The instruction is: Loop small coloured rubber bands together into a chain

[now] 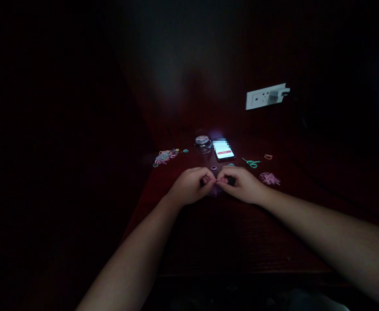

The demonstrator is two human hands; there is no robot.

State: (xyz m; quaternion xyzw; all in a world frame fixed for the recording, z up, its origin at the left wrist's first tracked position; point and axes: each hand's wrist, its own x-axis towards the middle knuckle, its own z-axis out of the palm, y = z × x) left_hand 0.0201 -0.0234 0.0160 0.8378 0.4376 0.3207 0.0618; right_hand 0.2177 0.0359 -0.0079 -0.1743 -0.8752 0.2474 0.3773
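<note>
My left hand [194, 185] and my right hand [241, 183] meet over the dark red table. Both have thumb and fingertips pinched on a small pink elastic band [217, 179], drawn between them; most of it is hidden by the fingers. Below the fingertips lies a pile of thin purple bands [214, 191], partly covered by the hands. A single purple hair tie [214, 167] rests just beyond my fingers, and a blue one [230, 164] is half hidden behind my right hand. Right of that hand sits a pile of pink bands [269, 179].
A clear lidded jar [203, 145] stands at the back beside a lit phone [223, 150]. Multicoloured hair ties [165, 157] are heaped at left. Green ties [251, 163] and an orange tie [268, 157] lie right. A wall socket [265, 96] holds a plug. The room is dark.
</note>
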